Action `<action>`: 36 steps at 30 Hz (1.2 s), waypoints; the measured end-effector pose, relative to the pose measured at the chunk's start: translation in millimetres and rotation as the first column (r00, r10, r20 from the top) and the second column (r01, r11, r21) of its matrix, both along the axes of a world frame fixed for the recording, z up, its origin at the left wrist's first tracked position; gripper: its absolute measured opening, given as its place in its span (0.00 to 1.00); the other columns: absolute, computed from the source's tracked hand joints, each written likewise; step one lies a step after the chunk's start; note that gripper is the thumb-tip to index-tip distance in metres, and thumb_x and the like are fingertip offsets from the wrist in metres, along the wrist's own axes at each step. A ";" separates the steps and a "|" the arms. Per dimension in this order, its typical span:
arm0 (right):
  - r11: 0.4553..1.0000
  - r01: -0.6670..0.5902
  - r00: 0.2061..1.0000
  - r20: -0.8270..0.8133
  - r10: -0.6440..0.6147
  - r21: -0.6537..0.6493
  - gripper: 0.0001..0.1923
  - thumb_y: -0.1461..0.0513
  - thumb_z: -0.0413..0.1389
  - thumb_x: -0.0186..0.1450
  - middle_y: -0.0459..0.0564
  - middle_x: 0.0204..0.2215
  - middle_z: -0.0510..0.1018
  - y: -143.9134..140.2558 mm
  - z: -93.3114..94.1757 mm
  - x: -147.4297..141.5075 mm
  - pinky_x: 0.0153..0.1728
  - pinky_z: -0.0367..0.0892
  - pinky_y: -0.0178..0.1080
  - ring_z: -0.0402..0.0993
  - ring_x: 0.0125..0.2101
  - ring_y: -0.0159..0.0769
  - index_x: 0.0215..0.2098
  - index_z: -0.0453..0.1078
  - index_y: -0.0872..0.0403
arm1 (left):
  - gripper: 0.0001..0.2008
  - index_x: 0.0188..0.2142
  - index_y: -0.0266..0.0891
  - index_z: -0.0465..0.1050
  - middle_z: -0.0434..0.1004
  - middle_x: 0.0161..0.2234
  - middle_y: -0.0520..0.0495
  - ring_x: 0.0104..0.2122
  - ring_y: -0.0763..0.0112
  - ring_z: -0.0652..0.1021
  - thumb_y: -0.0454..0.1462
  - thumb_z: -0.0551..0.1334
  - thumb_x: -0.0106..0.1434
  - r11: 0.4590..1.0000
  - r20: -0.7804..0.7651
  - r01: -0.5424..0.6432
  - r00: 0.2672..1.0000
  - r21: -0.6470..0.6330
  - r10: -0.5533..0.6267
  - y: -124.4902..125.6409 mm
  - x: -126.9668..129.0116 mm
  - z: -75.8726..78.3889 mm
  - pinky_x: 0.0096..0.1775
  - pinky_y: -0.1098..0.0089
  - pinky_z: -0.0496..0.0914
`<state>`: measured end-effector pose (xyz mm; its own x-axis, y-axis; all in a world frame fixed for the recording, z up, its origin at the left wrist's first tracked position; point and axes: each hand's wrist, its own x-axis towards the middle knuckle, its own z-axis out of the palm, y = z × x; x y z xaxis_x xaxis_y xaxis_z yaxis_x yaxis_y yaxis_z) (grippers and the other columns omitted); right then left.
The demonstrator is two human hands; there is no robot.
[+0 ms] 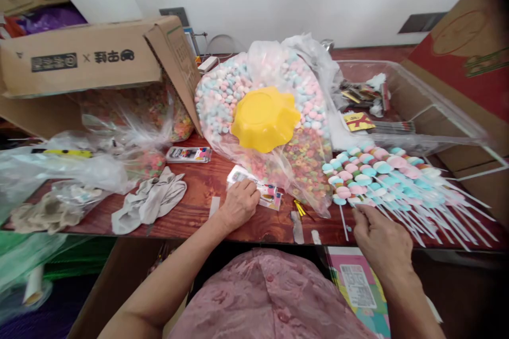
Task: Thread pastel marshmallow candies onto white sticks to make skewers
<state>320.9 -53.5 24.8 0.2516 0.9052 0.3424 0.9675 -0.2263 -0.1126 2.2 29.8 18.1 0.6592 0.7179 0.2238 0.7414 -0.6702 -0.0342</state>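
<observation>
Your left hand (239,202) presses flat on a small printed packet (254,188) – pinning it to the wooden table (199,206) – while your right hand (382,241) pinches a candy skewer stick (345,222).

A dark red wooden table (199,206) carries a big clear bag of candy (274,169), a pile of marshmallow sticks (382,175), a grey cloth (151,198), a small flat packet (188,154), a cardboard box (87,63) and a clear plastic bin (437,116).

One yellow bowl (264,118), two hands, one grey cloth (150,200) and many marshmallow skewers (392,183), too many for counting, are seen.
</observation>
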 end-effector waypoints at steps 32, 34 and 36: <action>0.785 -0.496 0.732 -0.307 0.608 0.371 0.08 0.62 0.57 0.64 0.48 0.30 0.82 27.3 41.6 -15.6 0.32 0.76 0.38 0.81 0.30 0.41 0.39 0.77 0.48 | 0.10 0.33 0.36 0.77 0.77 0.31 0.46 0.32 0.71 0.76 0.30 0.57 0.65 0.927 0.602 0.019 0.765 -0.373 0.227 0.5 -24.4 -10.3 0.37 0.71 0.69; 0.760 -0.542 0.707 -0.294 0.643 0.357 0.08 0.63 0.57 0.64 0.47 0.30 0.82 26.9 40.8 -15.3 0.33 0.75 0.37 0.80 0.29 0.39 0.40 0.77 0.48 | 0.09 0.29 0.36 0.75 0.76 0.28 0.48 0.29 0.72 0.74 0.31 0.59 0.65 0.926 0.627 0.018 0.741 -0.377 0.241 -1.2 -22.9 -10.9 0.35 0.71 0.68; 0.729 -0.596 0.680 -0.272 0.681 0.335 0.08 0.63 0.57 0.64 0.46 0.30 0.82 26.3 40.4 -15.2 0.33 0.75 0.36 0.80 0.28 0.36 0.41 0.76 0.49 | 0.08 0.27 0.36 0.74 0.75 0.26 0.50 0.27 0.74 0.74 0.34 0.62 0.63 0.922 0.668 0.014 0.694 -0.387 0.269 -2.9 -20.9 -10.7 0.34 0.72 0.67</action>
<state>305.8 -27.2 65.2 -0.2226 0.8090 0.5441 0.7449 0.5012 -0.4404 -18.8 26.8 7.4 0.3066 0.9016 0.3051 0.5293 -0.4279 0.7326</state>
